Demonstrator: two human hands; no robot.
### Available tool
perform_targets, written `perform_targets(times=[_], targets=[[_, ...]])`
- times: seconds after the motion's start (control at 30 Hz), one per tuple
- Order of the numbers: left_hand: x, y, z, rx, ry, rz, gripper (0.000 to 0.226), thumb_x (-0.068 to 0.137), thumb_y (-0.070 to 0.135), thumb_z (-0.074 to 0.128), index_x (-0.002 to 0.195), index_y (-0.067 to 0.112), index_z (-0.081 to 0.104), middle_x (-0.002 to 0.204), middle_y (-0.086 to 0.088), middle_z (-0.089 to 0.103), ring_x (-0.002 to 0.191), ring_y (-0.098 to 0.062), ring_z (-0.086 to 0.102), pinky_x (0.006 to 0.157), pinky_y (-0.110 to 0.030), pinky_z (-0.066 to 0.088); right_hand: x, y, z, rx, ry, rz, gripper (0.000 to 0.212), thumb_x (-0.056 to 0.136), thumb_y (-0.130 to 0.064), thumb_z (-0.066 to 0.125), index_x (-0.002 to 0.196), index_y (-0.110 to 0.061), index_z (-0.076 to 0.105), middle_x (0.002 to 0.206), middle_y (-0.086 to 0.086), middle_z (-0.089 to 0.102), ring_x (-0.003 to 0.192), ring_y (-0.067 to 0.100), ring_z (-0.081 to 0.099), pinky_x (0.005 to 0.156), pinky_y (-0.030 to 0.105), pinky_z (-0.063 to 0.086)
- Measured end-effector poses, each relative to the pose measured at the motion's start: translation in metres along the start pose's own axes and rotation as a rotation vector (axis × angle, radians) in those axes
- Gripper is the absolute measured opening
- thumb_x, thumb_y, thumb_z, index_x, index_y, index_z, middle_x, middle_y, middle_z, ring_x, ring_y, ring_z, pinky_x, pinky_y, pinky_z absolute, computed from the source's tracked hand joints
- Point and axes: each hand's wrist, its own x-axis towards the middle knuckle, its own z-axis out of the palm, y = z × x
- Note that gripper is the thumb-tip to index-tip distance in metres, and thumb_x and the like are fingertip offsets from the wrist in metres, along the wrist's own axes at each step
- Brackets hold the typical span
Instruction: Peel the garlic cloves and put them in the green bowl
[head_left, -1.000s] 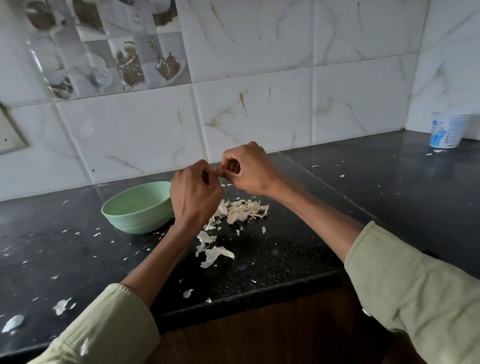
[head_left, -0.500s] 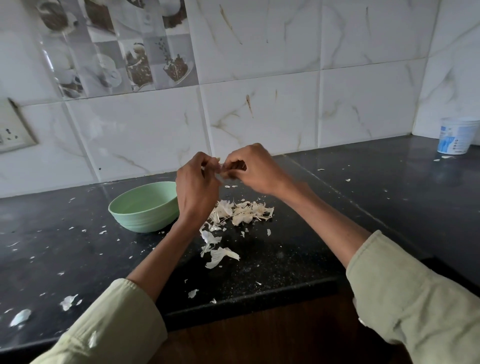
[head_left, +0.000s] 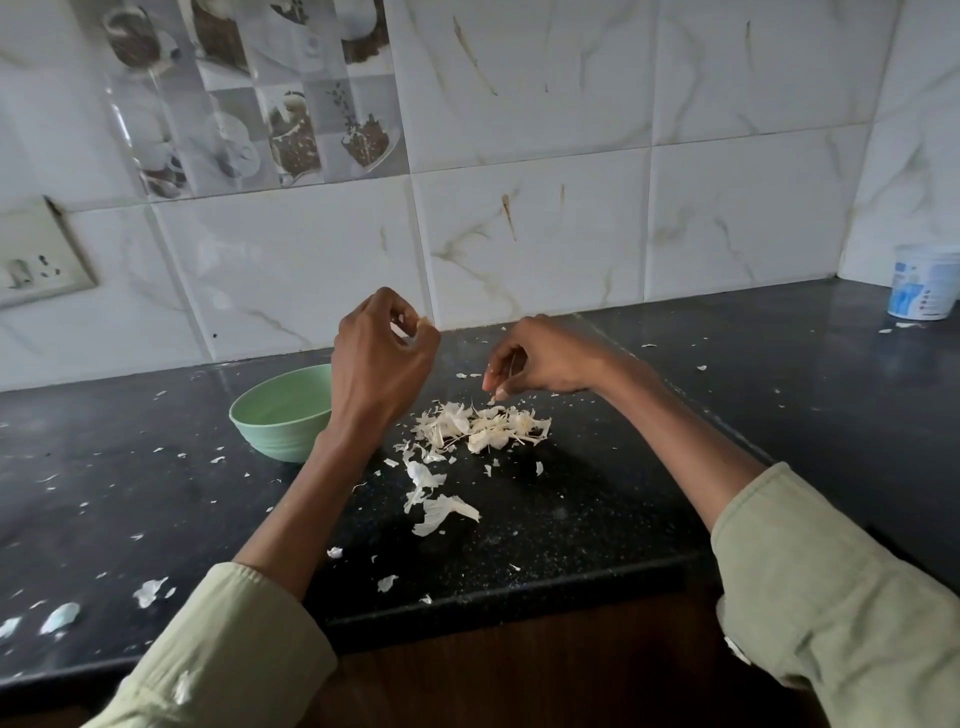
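Green bowl (head_left: 280, 415) partly hidden behind left hand (head_left: 382, 358), its pinched scrap too small to tell, white tub (head_left: 924, 283) cut by picture's edge.

Pale green bowl (head_left: 280, 415), white garlic skins (head_left: 483, 428), speckled black counter (head_left: 156, 499), white marbled tiles (head_left: 519, 249), light green sleeves (head_left: 831, 597).

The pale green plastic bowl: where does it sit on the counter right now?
In the head view the pale green round plastic bowl stands on the black stone counter, left of centre near the tiled wall, just behind the left hand and left of the garlic-skin pile.
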Motion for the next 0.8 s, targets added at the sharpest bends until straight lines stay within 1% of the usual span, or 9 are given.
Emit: perform_targets(times=[0.13, 0.23, 0.33, 0.4, 0.5, 0.57, 0.67, 0.7, 0.8], targets=[[0.004, -0.005, -0.008, 0.213, -0.026, -0.046, 0.016, 0.089, 0.028, 0.056, 0.079, 0.016, 0.056, 0.076, 0.002, 0.060, 0.062, -0.020, 0.055, 0.055, -0.032, 0.037, 0.002, 0.004, 0.001, -0.023, 0.016, 0.012, 0.015, 0.092, -0.008, 0.076, 0.105, -0.013, 0.079, 0.088, -0.016, 0.074, 0.072, -0.020, 0.062, 0.062, 0.000, 0.039], [0.007, -0.009, -0.018, 0.342, -0.006, -0.149, 0.031, 0.091, 0.022, 0.044, 0.064, 0.007, 0.047, 0.064, -0.011, 0.050, 0.057, -0.033, 0.045, 0.057, -0.036, 0.033, 0.005, 0.006, 0.005, 0.018, 0.014, 0.048, 0.021, 0.096, 0.002, 0.064, 0.106, -0.011, 0.078, 0.090, -0.008, 0.078, 0.083, -0.006, 0.071, 0.072, 0.010, 0.047], [0.011, -0.015, -0.030, 0.428, -0.036, -0.317, 0.026, 0.086, 0.014, 0.046, 0.063, 0.003, 0.049, 0.072, -0.021, 0.053, 0.065, -0.038, 0.047, 0.068, -0.042, 0.039, 0.006, 0.003, 0.009, 0.046, -0.020, 0.046, 0.019, 0.100, -0.003, 0.061, 0.107, -0.011, 0.077, 0.089, -0.003, 0.079, 0.085, 0.004, 0.074, 0.077, 0.018, 0.051], [0.012, -0.016, -0.035, 0.473, -0.100, -0.405, 0.016, 0.080, 0.009, 0.049, 0.065, 0.003, 0.049, 0.072, -0.017, 0.050, 0.068, -0.036, 0.048, 0.081, -0.045, 0.042, 0.006, 0.000, 0.011, 0.050, -0.018, 0.031, 0.016, 0.102, -0.013, 0.062, 0.104, -0.014, 0.077, 0.085, -0.003, 0.079, 0.083, 0.010, 0.074, 0.075, 0.021, 0.052], [0.011, -0.016, -0.036, 0.527, -0.199, -0.473, 0.015, 0.084, 0.012, 0.050, 0.070, 0.006, 0.047, 0.073, -0.010, 0.042, 0.081, -0.037, 0.049, 0.105, -0.051, 0.040, 0.006, -0.001, 0.013, 0.052, -0.001, 0.025, 0.024, 0.102, -0.036, 0.064, 0.091, -0.020, 0.078, 0.075, -0.005, 0.077, 0.069, 0.026, 0.068, 0.068, 0.035, 0.051], [0.011, -0.017, -0.035, 0.551, -0.235, -0.491, 0.018, 0.088, 0.018, 0.048, 0.074, 0.008, 0.047, 0.079, -0.011, 0.044, 0.086, -0.036, 0.048, 0.112, -0.056, 0.034, 0.005, 0.002, 0.014, 0.061, 0.022, 0.018, 0.029, 0.100, -0.040, 0.066, 0.085, -0.018, 0.077, 0.071, -0.004, 0.075, 0.058, 0.015, 0.062, 0.059, 0.026, 0.045], [0.011, -0.020, -0.034, 0.560, -0.247, -0.500, 0.025, 0.092, 0.025, 0.046, 0.075, 0.007, 0.050, 0.079, -0.011, 0.046, 0.087, -0.035, 0.049, 0.115, -0.058, 0.029, 0.005, 0.004, 0.012, 0.075, 0.006, -0.004, 0.018, 0.093, -0.029, 0.076, 0.087, -0.012, 0.078, 0.072, -0.004, 0.074, 0.059, -0.001, 0.061, 0.058, 0.012, 0.042], [0.011, -0.020, -0.034, 0.570, -0.248, -0.487, 0.026, 0.090, 0.025, 0.048, 0.073, 0.006, 0.050, 0.075, -0.010, 0.046, 0.085, -0.035, 0.050, 0.114, -0.057, 0.030, 0.005, 0.004, 0.012, 0.082, -0.018, -0.012, 0.014, 0.089, -0.026, 0.081, 0.091, -0.012, 0.078, 0.077, -0.005, 0.075, 0.063, -0.002, 0.063, 0.060, 0.011, 0.044], [0.011, -0.022, -0.032, 0.609, -0.247, -0.433, 0.021, 0.085, 0.020, 0.054, 0.069, 0.008, 0.049, 0.071, -0.008, 0.046, 0.081, -0.035, 0.053, 0.108, -0.053, 0.033, 0.009, 0.007, 0.015, 0.107, -0.068, -0.044, 0.025, 0.081, -0.020, 0.088, 0.102, -0.011, 0.077, 0.089, -0.003, 0.077, 0.077, 0.005, 0.070, 0.071, 0.019, 0.054]])
